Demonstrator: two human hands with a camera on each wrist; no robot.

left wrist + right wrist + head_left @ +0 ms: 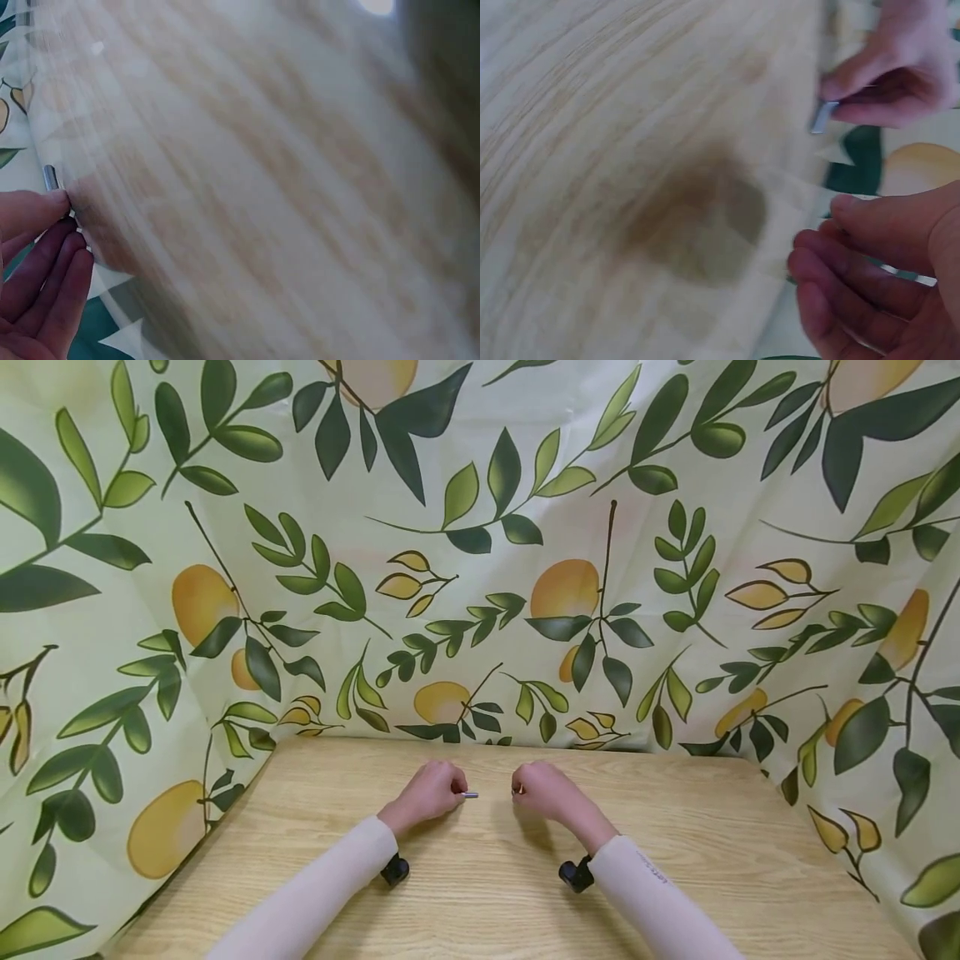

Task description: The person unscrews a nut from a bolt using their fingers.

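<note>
A small, narrow silver metal piece (pixel 470 795) sticks out from the thumb and fingertips of my left hand (pixel 435 789), which pinches it just over the wooden table. Its rounded end (pixel 50 177) shows above the thumb in the left wrist view, while the rest is hidden by the fingers. Seen from the right wrist, the same silver piece (pixel 823 117) points toward the tabletop. My right hand (pixel 546 787) hovers a short way to the right, facing the left one. Its fingers (pixel 855 259) are loosely curled with the thumb near them, and nothing shows between them.
The light wooden table (pixel 480 893) spreads under both hands, its far edge just beyond them. A cloth (pixel 480 635) printed with leaves and orange fruit hangs behind and at both sides. Dark wrist cameras (pixel 576 874) sit below the sleeves.
</note>
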